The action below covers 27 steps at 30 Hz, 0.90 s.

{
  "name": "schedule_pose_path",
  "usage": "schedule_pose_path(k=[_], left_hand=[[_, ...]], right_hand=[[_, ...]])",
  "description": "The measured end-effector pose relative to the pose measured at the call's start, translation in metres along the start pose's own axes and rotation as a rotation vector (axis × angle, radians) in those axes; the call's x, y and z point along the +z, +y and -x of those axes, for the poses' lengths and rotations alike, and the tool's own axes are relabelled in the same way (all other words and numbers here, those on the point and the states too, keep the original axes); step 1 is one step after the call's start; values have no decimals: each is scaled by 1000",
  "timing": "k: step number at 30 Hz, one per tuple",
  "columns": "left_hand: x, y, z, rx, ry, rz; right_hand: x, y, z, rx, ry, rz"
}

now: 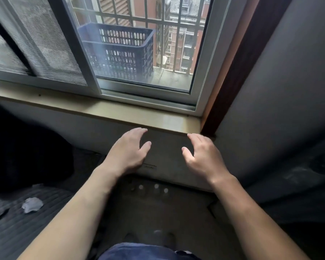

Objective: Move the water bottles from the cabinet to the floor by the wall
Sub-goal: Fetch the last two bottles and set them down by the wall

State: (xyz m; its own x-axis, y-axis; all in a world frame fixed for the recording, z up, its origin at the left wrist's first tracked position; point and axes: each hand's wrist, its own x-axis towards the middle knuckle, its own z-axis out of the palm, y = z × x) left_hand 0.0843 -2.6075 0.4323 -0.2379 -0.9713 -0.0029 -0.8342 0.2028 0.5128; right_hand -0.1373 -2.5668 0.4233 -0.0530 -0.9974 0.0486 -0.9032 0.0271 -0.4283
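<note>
We held our left hand [128, 150] and right hand [202, 155] open and empty above the bottles [156, 186] by the wall [166, 145], its label [149, 167] unreadable.

low in the middle of the frame we see only four small pale round tops [156, 186], and whatever stands under them is lost in shadow. the dark mass [21, 147] at the left is too black for us to name and is cut by the left edge. the pale crumpled scrap [32, 204] at lower left is too blurred to tell.
</note>
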Motion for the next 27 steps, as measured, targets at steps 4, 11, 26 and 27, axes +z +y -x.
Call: schedule_pose_path(k=[4,11,26,27], left_hand=[[1,13,0,23,8,-4],[-5,21,8,89,-3,-9],[-15,-10,48,331,-111,-104],[-16,-13,52,353,-110,-108]], right_hand=[[-7,3,7,-18,6,17],[-17,-1,26,8,64,104],[-6,-48,101,275,120,171],[-3,-53,106,292,119,171]])
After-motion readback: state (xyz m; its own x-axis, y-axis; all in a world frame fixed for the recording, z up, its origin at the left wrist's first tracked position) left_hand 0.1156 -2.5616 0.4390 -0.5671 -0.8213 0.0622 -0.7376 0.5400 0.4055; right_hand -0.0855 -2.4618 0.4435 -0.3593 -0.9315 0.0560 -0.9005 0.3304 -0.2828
